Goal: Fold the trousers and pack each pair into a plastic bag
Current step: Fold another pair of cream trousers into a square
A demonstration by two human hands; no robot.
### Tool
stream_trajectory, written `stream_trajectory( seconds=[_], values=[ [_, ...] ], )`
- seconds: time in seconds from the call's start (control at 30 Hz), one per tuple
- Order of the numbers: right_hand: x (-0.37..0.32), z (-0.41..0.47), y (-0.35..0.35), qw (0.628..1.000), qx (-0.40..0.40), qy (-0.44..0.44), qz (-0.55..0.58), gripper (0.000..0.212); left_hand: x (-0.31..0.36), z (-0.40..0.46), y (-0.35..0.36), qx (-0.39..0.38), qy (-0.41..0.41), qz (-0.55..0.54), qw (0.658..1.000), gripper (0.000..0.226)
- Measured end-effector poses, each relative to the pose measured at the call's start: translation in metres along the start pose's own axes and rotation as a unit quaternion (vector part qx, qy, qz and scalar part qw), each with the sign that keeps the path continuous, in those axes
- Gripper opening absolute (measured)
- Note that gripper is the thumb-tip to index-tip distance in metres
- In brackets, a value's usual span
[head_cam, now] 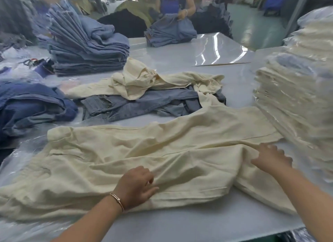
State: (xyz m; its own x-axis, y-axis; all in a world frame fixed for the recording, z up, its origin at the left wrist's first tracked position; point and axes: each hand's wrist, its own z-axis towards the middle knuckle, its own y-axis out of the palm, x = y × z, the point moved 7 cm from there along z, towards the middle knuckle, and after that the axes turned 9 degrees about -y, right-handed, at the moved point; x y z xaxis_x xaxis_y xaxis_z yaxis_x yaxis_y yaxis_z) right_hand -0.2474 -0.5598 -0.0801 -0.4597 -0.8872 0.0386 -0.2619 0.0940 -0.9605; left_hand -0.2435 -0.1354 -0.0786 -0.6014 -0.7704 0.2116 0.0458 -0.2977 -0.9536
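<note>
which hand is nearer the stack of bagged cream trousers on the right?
Right hand: it rests on the cream trousers just beside the bagged stack. Left hand presses the fabric nearer the middle.

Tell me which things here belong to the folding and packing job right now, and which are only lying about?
In the job: cream trousers spread on the table; left hand and right hand resting on them; stack of bagged cream trousers.

Lying about: folded denim stack; mixed heap of cream and denim trousers; dark denim pile.

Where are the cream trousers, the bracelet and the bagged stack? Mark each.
cream trousers (137, 157), head view, middle of the spread cloth
bracelet (118, 202), head view, band on left wrist
bagged stack (295, 101), head view, plastic-wrapped side
</note>
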Motion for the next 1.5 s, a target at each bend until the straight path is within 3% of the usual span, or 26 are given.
stream_trajectory(
  seconds=[0.13, 0.23, 0.37, 0.5, 0.57, 0.67, 0.73, 0.8, 0.87, 0.9, 1.0, 1.1, 1.23, 1.4, 1.5],
  values=[
    [0.039, -0.016, 0.028, 0.989, -0.037, 0.104, 0.099, 0.067, 0.03, -0.013, 0.028, -0.071, 0.052, 0.0, 0.996, 0.041],
    [0.057, -0.026, 0.041, 0.977, -0.04, 0.153, 0.141, 0.073, 0.047, -0.007, 0.039, -0.085, 0.075, -0.017, 0.993, 0.032],
    [0.069, -0.024, 0.048, 0.982, -0.047, 0.133, 0.13, 0.083, 0.064, 0.013, 0.039, -0.092, 0.083, 0.041, 0.991, 0.028],
    [0.07, -0.005, 0.037, 0.993, 0.039, -0.003, 0.112, 0.038, 0.064, 0.016, 0.048, -0.152, 0.017, 0.068, 0.986, 0.024],
    [0.079, 0.004, 0.011, 0.984, 0.14, -0.035, 0.101, 0.031, 0.057, 0.01, 0.059, -0.23, -0.061, 0.038, 0.971, 0.012],
    [0.092, 0.012, -0.022, 0.961, 0.261, -0.077, 0.056, 0.028, 0.064, 0.002, 0.065, -0.311, -0.116, -0.004, 0.943, 0.02],
    [0.093, 0.02, -0.014, 0.973, 0.211, -0.092, -0.034, 0.032, 0.076, 0.0, 0.067, -0.342, -0.129, 0.012, 0.931, 0.028],
    [0.099, 0.027, 0.005, 0.989, 0.101, -0.059, -0.094, 0.037, 0.086, -0.003, 0.068, -0.359, -0.161, -0.008, 0.919, 0.029],
    [0.098, 0.027, 0.009, 0.991, 0.064, -0.052, -0.102, 0.038, 0.092, -0.001, 0.063, -0.345, -0.204, -0.042, 0.915, 0.021],
    [0.092, 0.025, 0.004, 0.987, 0.091, -0.075, -0.105, 0.038, 0.091, 0.003, 0.058, -0.313, -0.227, -0.049, 0.921, 0.02],
    [0.056, 0.015, -0.003, 0.957, 0.191, -0.216, -0.019, 0.044, 0.077, 0.014, 0.042, -0.141, -0.289, -0.033, 0.946, 0.015],
    [0.009, 0.004, 0.006, 0.912, 0.175, -0.36, 0.089, 0.048, 0.073, 0.018, 0.033, -0.008, -0.34, -0.055, 0.939, 0.011],
    [-0.032, 0.014, 0.008, 0.884, 0.157, -0.397, 0.191, 0.033, 0.077, 0.018, 0.054, -0.066, -0.383, 0.008, 0.921, 0.017],
    [-0.084, 0.03, 0.021, 0.882, 0.06, -0.458, 0.091, 0.025, 0.082, 0.006, 0.061, -0.07, -0.398, 0.074, 0.912, 0.043],
    [-0.104, 0.034, 0.023, 0.863, 0.052, -0.495, 0.084, 0.021, 0.077, -0.015, 0.058, -0.073, -0.441, 0.141, 0.883, 0.071]
  ],
)
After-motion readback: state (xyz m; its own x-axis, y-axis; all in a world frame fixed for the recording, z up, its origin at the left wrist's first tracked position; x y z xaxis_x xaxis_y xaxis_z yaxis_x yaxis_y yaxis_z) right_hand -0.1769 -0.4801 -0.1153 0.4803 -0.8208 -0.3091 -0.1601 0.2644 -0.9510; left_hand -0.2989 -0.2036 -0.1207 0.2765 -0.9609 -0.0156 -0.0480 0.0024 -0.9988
